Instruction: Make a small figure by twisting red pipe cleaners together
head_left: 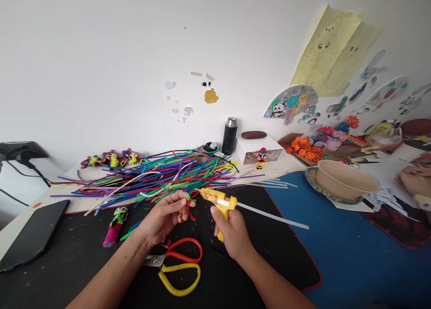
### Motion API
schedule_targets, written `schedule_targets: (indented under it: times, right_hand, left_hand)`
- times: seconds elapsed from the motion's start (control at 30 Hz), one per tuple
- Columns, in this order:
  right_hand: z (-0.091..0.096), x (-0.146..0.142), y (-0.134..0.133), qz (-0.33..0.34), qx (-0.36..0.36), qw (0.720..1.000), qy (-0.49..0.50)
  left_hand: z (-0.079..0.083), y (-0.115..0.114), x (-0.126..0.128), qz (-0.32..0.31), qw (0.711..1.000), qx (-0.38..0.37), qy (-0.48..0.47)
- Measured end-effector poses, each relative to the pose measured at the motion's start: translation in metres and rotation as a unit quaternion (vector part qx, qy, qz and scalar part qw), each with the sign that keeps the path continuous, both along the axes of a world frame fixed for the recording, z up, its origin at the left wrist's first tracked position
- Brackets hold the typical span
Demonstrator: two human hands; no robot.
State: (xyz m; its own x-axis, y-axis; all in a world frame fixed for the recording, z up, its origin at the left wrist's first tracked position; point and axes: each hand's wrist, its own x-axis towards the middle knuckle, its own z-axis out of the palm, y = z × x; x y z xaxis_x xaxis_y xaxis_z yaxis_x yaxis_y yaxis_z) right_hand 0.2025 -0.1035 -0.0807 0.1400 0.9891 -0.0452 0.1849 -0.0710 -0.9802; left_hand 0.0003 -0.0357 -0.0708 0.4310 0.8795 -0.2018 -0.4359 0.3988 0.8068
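While our right hand (pixel 234 232) grips the yellow hot-glue gun (pixel 218 198) by its handle and our left hand (pixel 169 212) pinches the pipe-cleaner piece (pixel 191 215), short of the back edge of the bench (pixel 23 219), we judge the piece light, bendy, best held by one end.

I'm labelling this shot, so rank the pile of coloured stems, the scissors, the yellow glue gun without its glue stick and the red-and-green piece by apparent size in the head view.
Largest to smallest:
Pile of coloured stems
Scissors, blades mostly hidden
Yellow glue gun, without its stick
Red-and-green piece, partly covered
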Motion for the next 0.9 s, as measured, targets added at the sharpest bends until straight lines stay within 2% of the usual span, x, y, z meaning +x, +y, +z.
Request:
schedule_targets:
  times: [0.9]
  right_hand:
    - [-0.0062, 0.0004, 0.0015, -0.007, -0.012, 1.0, 0.014]
  left_hand:
    - [-0.0004, 0.0013, -0.0016, 0.006, 1.0, 0.003, -0.016]
